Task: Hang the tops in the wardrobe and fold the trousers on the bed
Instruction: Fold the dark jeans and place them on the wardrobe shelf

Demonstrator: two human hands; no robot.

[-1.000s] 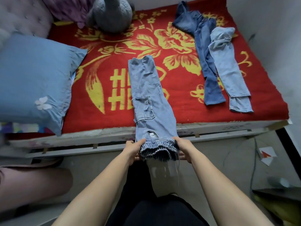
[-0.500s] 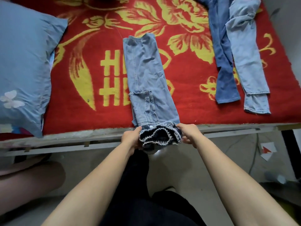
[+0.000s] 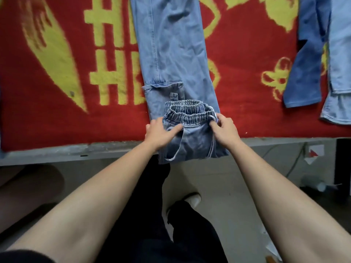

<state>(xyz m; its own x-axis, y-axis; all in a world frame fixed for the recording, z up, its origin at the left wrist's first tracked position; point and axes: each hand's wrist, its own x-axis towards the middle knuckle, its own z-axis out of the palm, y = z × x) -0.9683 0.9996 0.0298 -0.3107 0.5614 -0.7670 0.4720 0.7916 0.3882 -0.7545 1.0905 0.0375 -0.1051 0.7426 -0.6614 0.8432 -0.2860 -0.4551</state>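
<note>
So the jeans (image 3: 171, 54) are lying lengthwise down the middle of the frame on the red and yellow blanket (image 3: 57, 111). The elastic cuffs (image 3: 187, 111) are turned up onto the legs, looks like the first fold. The left hand (image 3: 161, 132) lies flat with its fingers stretched over the denim, probably pinning the fold. The right hand (image 3: 226, 130) has its fingers curled, pinching the cuff edge, I'd guess to square it up. The folded end hangs over the bed (image 3: 57, 154) edge at lower centre, so it could slide off. Over on the right of the frame wait a dark blue pair (image 3: 305, 73) and a pale pair (image 3: 340, 63), near but not in the way.
</note>
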